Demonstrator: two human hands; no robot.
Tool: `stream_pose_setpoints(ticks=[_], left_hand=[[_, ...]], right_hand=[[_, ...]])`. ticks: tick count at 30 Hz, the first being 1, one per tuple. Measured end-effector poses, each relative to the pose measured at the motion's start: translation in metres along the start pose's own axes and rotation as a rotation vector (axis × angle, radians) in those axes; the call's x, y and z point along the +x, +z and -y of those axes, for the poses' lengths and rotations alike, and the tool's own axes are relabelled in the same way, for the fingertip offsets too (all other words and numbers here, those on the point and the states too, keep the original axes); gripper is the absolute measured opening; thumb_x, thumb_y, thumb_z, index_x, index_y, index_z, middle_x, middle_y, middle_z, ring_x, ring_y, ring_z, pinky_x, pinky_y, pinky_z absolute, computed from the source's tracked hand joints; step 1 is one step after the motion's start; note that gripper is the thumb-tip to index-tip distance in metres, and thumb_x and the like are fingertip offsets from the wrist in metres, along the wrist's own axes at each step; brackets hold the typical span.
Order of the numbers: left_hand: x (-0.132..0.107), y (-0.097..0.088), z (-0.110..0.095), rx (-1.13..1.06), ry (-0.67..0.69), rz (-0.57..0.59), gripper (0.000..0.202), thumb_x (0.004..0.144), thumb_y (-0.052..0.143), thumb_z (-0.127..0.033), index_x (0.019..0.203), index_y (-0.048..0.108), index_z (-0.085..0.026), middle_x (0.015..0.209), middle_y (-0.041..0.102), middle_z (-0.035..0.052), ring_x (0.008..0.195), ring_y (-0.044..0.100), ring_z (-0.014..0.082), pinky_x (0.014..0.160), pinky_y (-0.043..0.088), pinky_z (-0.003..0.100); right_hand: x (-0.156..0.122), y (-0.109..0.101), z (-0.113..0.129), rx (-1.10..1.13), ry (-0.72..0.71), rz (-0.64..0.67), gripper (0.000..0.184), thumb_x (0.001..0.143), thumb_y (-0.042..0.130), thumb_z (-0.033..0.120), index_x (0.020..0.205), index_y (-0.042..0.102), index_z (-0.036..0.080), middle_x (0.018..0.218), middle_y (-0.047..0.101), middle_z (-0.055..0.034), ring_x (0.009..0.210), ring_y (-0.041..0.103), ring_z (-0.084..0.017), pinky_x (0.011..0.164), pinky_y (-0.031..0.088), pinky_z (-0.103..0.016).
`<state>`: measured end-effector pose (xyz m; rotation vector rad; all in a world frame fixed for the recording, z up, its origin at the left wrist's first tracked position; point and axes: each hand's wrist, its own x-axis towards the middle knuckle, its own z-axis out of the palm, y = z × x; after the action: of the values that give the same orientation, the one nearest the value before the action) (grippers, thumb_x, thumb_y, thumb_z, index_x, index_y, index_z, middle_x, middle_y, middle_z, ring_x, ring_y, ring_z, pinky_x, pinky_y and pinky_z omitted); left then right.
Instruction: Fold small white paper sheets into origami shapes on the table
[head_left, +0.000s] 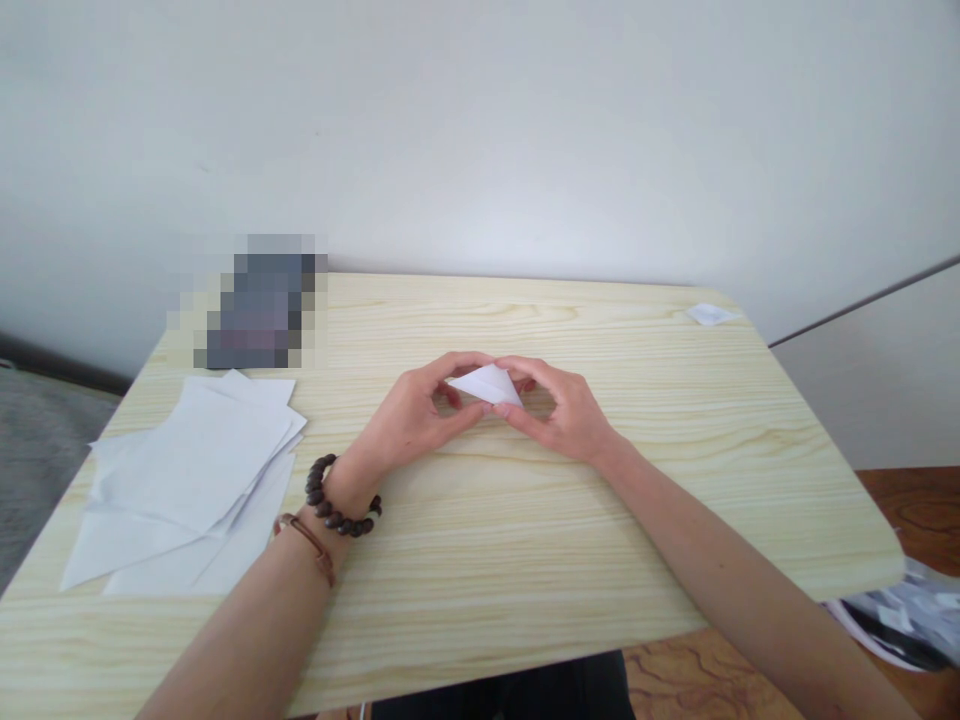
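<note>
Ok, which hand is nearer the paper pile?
Left. The left hand is right of the paper pile, apart from it; the right hand is farther right.

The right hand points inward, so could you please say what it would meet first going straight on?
Besides the folded paper it touches, probably the left hand, which faces it closely, though depth is hard to judge.
</note>
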<state>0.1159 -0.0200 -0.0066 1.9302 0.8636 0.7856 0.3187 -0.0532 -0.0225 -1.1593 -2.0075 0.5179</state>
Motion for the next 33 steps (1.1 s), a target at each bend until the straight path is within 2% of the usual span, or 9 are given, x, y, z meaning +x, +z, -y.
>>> stream_pose_setpoints(ticks=[10, 24, 33], left_hand=[[-0.001, 0.0003, -0.0001, 0.027, -0.036, 0.005, 0.048, 0.081, 0.064, -0.034, 0.126, 0.054, -0.02, 0.119, 0.064, 0.0078, 0.087, 0.065, 0.0182, 0.077, 0.053, 0.03], [-0.0006, 0.0011, -0.0014, 0.041, -0.011, -0.056, 0.04, 0.079, 0.064, -0.032, 0.115, 0.059, -0.015, 0.112, 0.066, 0.008, 0.081, 0.065, 0.0155, 0.073, 0.054, 0.026], [-0.0004, 0.0014, -0.0018, 0.044, 0.029, -0.059, 0.034, 0.077, 0.065, -0.03, 0.107, 0.056, -0.015, 0.103, 0.068, 0.0058, 0.088, 0.065, 0.0168, 0.074, 0.053, 0.025]], right_hand=[[-0.0004, 0.0006, -0.0006, 0.038, 0.018, -0.028, 0.041, 0.084, 0.06, 0.038, 0.121, 0.054, 0.023, 0.1, 0.069, -0.005, 0.085, 0.065, -0.017, 0.075, 0.051, -0.03], [0.0009, 0.0004, 0.0018, 0.02, 0.003, -0.022, 0.035, 0.083, 0.061, 0.034, 0.115, 0.056, 0.022, 0.104, 0.069, -0.005, 0.082, 0.064, -0.015, 0.078, 0.051, -0.031], [0.0011, 0.0004, 0.0002, 0.046, -0.04, -0.031, 0.031, 0.083, 0.063, 0.033, 0.11, 0.061, 0.019, 0.098, 0.07, -0.0055, 0.079, 0.064, -0.014, 0.075, 0.051, -0.03]])
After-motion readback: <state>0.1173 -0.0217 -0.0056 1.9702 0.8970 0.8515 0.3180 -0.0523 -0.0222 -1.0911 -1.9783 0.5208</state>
